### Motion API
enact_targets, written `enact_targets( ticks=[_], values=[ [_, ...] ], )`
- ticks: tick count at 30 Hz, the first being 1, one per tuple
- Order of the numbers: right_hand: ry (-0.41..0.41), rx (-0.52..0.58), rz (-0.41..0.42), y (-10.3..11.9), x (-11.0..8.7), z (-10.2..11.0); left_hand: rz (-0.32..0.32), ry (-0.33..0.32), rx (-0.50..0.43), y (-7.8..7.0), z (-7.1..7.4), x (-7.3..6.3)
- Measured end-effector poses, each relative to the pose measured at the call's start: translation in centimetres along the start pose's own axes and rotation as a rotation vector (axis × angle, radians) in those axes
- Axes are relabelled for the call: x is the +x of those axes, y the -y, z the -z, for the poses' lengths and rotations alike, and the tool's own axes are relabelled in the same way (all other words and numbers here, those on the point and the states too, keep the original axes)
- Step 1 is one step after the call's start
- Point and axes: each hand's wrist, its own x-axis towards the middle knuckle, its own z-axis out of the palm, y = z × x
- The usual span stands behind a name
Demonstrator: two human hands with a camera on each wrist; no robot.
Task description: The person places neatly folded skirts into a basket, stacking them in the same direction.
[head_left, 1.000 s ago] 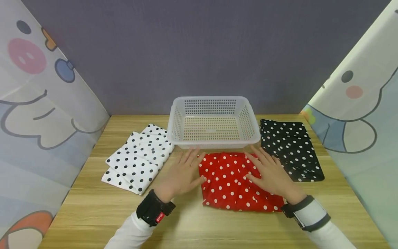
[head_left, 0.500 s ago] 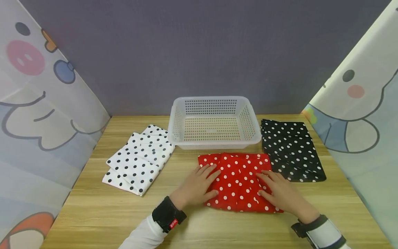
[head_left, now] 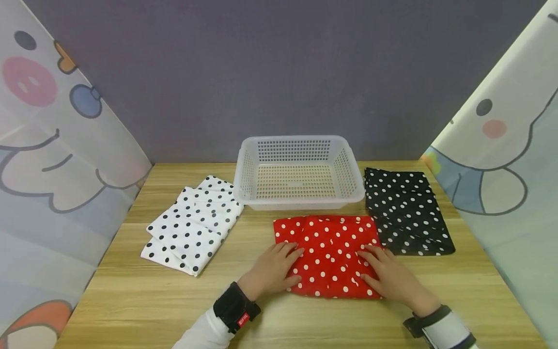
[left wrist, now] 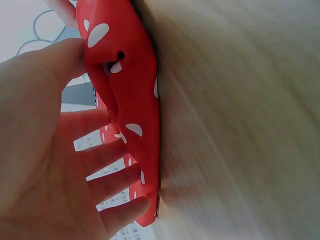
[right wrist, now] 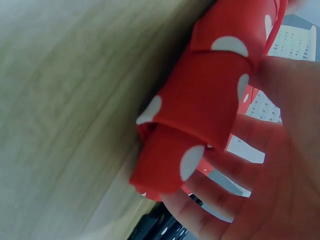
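Observation:
A folded red cloth with white dots (head_left: 329, 257) lies flat on the table in front of the person. My left hand (head_left: 272, 271) rests along its left edge, with fingers spread and loosely bent. On the opposite edge, my right hand (head_left: 394, 278) touches the cloth with fingertips and thumb. In the left wrist view, fingers and thumb of the left hand (left wrist: 40, 140) meet the rounded, layered side of the red cloth (left wrist: 132, 100). The right wrist view has the right hand (right wrist: 285, 165) against overlapping folds of the red cloth (right wrist: 200, 100).
A white perforated plastic basket (head_left: 298, 203) stands behind the red cloth, with nothing in it. A folded white cloth with black dots (head_left: 193, 223) lies on the left. On the right is a folded black cloth with white dots (head_left: 405, 213). Printed panels flank the wooden table (head_left: 131, 300).
Both hands have come down from above the red cloth and back toward the person, onto its sides. The cloth's near right corner has moved inward. Basket and other cloths stay put.

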Motion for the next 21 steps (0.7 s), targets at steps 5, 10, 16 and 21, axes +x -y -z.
enact_targets(
  ticks=[5,10,16,21],
  values=[
    [-0.028,-0.016,0.026,0.6,0.4,-0.3,0.026,0.0,-0.025,0.5,0.0,-0.7],
    [-0.024,0.001,0.038,1.4,1.0,-0.6,0.03,-0.037,-0.031,1.1,0.1,-1.5],
    [-0.004,0.024,0.033,2.4,1.6,-0.9,0.049,-0.064,-0.061,1.8,0.3,-2.5],
    [0.005,0.033,0.048,3.2,2.0,-1.1,0.078,-0.075,-0.084,2.4,0.0,-3.4]
  ],
)
